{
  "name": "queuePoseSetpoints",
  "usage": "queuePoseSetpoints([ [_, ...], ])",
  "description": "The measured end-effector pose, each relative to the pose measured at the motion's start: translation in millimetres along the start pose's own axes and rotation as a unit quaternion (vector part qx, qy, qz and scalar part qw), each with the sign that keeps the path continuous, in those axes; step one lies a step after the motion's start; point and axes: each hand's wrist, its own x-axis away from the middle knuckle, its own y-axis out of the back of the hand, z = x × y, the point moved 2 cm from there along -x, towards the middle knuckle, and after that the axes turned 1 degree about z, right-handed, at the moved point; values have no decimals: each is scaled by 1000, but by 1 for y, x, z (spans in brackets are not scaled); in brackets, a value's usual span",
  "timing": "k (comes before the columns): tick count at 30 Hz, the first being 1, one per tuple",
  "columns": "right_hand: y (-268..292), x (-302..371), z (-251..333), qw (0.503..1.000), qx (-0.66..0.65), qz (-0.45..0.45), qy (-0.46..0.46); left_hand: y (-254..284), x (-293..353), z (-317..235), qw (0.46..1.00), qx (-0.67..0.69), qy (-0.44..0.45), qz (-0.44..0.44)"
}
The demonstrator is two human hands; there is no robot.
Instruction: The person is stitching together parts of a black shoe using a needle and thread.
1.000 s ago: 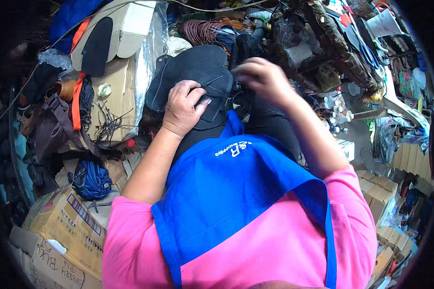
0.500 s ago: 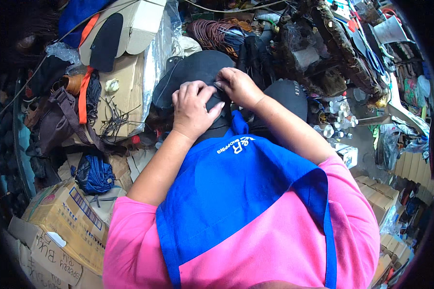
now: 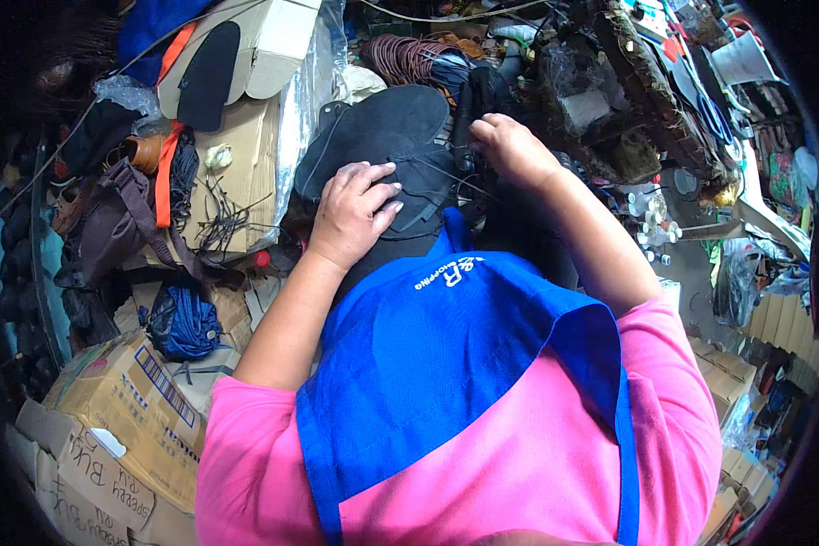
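On my lap lies a black piece with several thin straps or cords [image 3: 425, 187], perhaps a shoe upper; its exact kind is unclear. My left hand [image 3: 357, 207] rests on its left side, fingers bent and thumb toward it, holding it down. A wide, rounded black pad [image 3: 387, 118] lies just beyond it. Off to the right, my right hand [image 3: 516, 153] is raised with thumb and fingers pinched together. A thin dark cord seems to run from the strapped piece toward these fingers. My blue apron [image 3: 437, 337] covers the near side.
Cardboard [image 3: 246, 173] with a black sole-shaped piece [image 3: 211, 77] on it lies to the left. Coiled brown cord [image 3: 409, 59] sits at the far side. A rough wooden bench edge [image 3: 651, 91] and small bottles [image 3: 651, 223] stand right. A carton [image 3: 136, 400] is near left.
My right hand has pulled away from the left hand, outward to the right, still pinched. The left hand stays on the black piece, whose straps now show more.
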Motion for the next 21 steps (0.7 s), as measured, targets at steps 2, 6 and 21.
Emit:
queuePoseSetpoints([
  [2,10,8,11,1000,-22,7,-6,7,3,2,1000,12,1,-1],
  [6,25,20,33,984,-175,-28,15,21,4,-8,1000,2,25,7],
  [21,-32,-47,38,510,-845,-49,-154,3,-39,-27,997,-44,35,46],
])
